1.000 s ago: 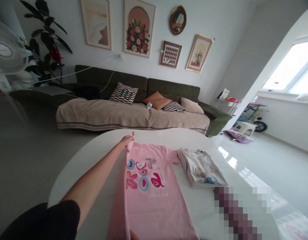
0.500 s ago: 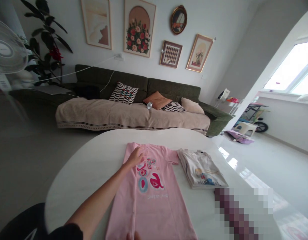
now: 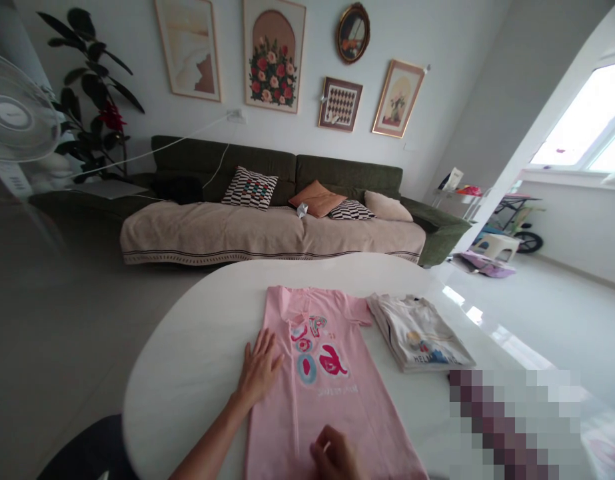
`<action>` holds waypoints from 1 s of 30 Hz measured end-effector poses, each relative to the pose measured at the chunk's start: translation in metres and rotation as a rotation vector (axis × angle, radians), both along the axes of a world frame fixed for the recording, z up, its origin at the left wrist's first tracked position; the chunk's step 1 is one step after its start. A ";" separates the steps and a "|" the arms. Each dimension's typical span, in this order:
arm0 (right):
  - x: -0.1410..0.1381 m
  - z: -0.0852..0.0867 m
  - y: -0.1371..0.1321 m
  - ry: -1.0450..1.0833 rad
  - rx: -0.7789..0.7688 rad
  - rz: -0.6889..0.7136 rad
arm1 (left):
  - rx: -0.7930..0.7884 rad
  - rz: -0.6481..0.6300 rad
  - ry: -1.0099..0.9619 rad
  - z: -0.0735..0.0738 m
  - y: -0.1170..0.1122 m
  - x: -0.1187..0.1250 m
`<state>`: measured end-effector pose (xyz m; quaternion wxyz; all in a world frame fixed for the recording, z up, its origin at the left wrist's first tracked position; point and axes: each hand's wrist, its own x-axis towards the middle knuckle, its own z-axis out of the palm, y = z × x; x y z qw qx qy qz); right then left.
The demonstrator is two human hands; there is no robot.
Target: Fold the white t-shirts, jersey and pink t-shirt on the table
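A pink T-shirt (image 3: 337, 413) with a red and blue print lies spread on the white table, its left side folded inward over the front. My left hand (image 3: 261, 367) rests flat at the left edge of the shirt, fingers stretched out and partly on the cloth. Low in the view, my right hand (image 3: 336, 457) is over the shirt's lower part with its fingers curled in, and nothing shows in it. To the right of the pink shirt's sleeve sits a folded whitish shirt (image 3: 422, 337) with a printed front.
The white table (image 3: 197, 333) has a rounded edge. A pixelated dark reddish strip (image 3: 502, 427) appears at the lower right. Behind the table stands a green sofa (image 3: 347, 170) with a beige cover and several cushions. A fan (image 3: 17, 110) is at the far left.
My left hand has come down from the shirt's upper part to its left edge and lies flat. My right hand has come further into view at the bottom. The view has shifted slightly.
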<state>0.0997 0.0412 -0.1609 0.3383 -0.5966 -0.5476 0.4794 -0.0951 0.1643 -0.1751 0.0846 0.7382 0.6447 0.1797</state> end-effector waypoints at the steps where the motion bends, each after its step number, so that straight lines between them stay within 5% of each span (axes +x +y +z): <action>1: 0.006 0.004 0.017 -0.032 0.022 0.000 | 0.001 -0.004 0.012 0.001 0.000 0.001; 6: 0.018 0.026 0.124 -0.213 0.151 -0.033 | -0.012 -0.028 0.048 0.004 0.001 0.001; 13: -0.028 0.029 0.233 -0.447 0.182 -0.205 | -0.041 -0.005 0.084 0.005 0.001 0.000; 19: -0.066 0.028 0.257 -0.578 0.265 -0.254 | -0.065 -0.014 0.080 0.005 0.003 0.000; 25: -0.063 0.024 0.250 -0.713 0.325 -0.240 | -0.057 -0.019 0.029 -0.002 0.004 -0.004; 30: -0.082 0.028 0.251 -0.828 0.363 -0.074 | -0.031 -0.007 0.016 -0.006 0.004 -0.002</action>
